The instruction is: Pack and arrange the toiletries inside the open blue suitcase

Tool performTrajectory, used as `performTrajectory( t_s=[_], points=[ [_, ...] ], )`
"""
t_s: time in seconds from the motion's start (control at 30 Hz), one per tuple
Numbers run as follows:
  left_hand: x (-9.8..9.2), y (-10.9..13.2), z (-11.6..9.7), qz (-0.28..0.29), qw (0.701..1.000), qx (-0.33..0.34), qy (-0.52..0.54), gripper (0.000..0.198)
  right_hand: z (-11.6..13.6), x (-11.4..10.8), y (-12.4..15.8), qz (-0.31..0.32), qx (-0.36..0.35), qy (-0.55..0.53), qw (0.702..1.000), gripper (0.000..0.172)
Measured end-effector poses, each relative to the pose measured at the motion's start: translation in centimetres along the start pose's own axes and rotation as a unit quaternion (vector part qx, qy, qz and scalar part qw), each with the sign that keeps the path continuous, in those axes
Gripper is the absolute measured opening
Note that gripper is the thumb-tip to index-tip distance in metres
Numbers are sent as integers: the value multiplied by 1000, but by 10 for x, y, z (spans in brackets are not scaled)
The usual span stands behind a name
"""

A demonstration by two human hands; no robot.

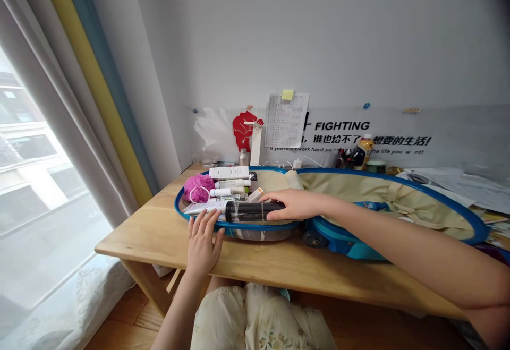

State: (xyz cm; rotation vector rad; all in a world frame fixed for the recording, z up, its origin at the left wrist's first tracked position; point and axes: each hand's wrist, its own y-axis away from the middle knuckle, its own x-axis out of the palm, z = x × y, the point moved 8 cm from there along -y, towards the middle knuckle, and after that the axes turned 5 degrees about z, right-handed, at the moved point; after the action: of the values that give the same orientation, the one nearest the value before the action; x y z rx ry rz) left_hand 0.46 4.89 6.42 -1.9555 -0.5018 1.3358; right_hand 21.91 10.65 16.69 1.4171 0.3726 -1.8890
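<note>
An opened suitcase with a blue rim (pixel 271 227) lies on the wooden table, its left half holding toiletries. My right hand (pixel 292 204) grips the right end of a long black cylinder (pixel 249 211) with a clear section; its exact kind I cannot make out. The cylinder lies along the near edge of the left half. My left hand (pixel 205 241) rests on the near rim with its fingers spread, the tips by a white tube (pixel 203 206). Beside the tube are a pink bath puff (pixel 199 186), a white box (pixel 229 172) and several white tubes and bottles.
The right suitcase half (pixel 334 184) has a beige lining and a blue item (pixel 370 206) inside. Behind stand a metallic bottle (pixel 243 157), a yellow-labelled bottle (pixel 363 152) and pens. Papers (pixel 446 185) lie at the right. A curtain (pixel 91 84) hangs at the left.
</note>
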Motion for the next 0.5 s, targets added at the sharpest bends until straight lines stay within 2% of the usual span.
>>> performTrajectory(
  t_s=[0.17,0.37,0.43,0.5],
  points=[
    [-4,1,-1,-39,999,3,12,60,9,10,-22,10,-44,28,999,57],
    [-2,0,-3,-24,999,17,-19,49,14,30,-38,23,-63,8,998,62],
    [-2,0,-3,-25,999,18,-20,50,13,26,-37,9,-78,-18,997,64],
    [-3,0,-3,-26,999,19,-18,51,5,9,-30,-21,-88,-41,995,66]
  ],
)
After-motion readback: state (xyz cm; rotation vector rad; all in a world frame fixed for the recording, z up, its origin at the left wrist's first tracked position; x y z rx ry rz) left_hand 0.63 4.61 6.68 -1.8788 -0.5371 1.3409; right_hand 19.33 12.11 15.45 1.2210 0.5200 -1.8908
